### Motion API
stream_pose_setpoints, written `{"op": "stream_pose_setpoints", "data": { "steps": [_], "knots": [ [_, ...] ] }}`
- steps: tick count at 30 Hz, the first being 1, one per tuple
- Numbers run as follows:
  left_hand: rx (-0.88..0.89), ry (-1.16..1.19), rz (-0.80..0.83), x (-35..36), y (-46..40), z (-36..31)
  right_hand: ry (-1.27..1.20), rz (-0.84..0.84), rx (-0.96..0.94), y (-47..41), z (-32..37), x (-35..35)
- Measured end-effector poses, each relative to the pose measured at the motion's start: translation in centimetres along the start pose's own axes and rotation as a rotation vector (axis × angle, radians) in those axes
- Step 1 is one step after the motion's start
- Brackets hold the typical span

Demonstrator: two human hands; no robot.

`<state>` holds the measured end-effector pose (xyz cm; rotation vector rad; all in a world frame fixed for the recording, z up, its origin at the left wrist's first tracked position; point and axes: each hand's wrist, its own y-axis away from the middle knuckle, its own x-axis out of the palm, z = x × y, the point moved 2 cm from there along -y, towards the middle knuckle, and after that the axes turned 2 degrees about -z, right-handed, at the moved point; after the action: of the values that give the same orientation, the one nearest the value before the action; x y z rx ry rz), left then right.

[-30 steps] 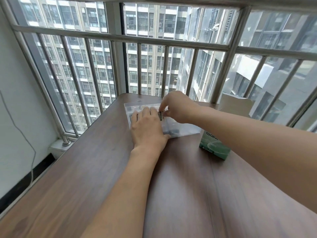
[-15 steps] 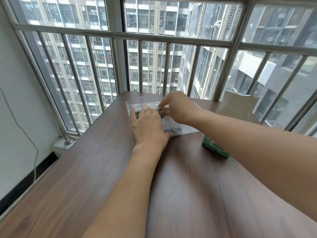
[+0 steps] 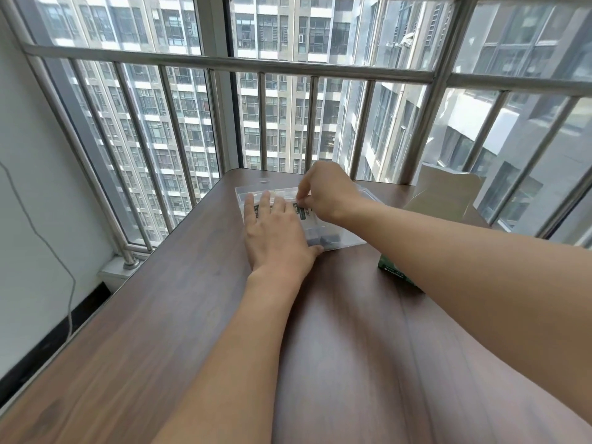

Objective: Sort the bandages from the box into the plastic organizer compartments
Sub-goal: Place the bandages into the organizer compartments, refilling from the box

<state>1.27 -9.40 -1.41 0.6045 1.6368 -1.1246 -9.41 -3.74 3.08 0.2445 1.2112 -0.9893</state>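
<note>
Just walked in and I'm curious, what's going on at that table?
A person is sorting bandages into a clear plastic organizer on a wooden table. The left hand lies flat on the organizer, steadying it. The right hand pinches a small dark bandage packet over a compartment. The green bandage box stands open to the right.

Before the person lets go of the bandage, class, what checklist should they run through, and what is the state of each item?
1. Left hand lies flat on the plastic organizer, steadying it: ok.
2. Right hand pinches a bandage over the organizer: ok.
3. Bandage lined up with one compartment: cannot tell, hands hide the dividers.
4. Organizer rests fully on the table: ok.
5. Green box within reach beside the right forearm: ok.
6. Bandages left in the box: cannot tell.
</note>
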Motion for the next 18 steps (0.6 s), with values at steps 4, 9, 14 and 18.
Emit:
{"op": "stream_pose_setpoints", "data": {
  "steps": [4, 9, 14, 18],
  "knots": [
    [0.002, 0.021, -0.004, 0.0, 0.0, 0.0, 0.126, 0.111, -0.082, 1.1, 0.1, 0.5],
    [0.006, 0.035, 0.004, 0.0, 0.0, 0.0, 0.137, 0.125, -0.143, 4.1, 1.7, -4.1],
    [0.047, 0.145, -0.06, -0.5, 0.3, -0.5, 0.257, -0.298, -0.017, 10.6, 0.3, -12.4],
    [0.21, 0.436, -0.204, -1.3, 1.2, -2.4, 0.425, -0.172, 0.089, 14.1, -2.6, -13.4]
  ]
}}
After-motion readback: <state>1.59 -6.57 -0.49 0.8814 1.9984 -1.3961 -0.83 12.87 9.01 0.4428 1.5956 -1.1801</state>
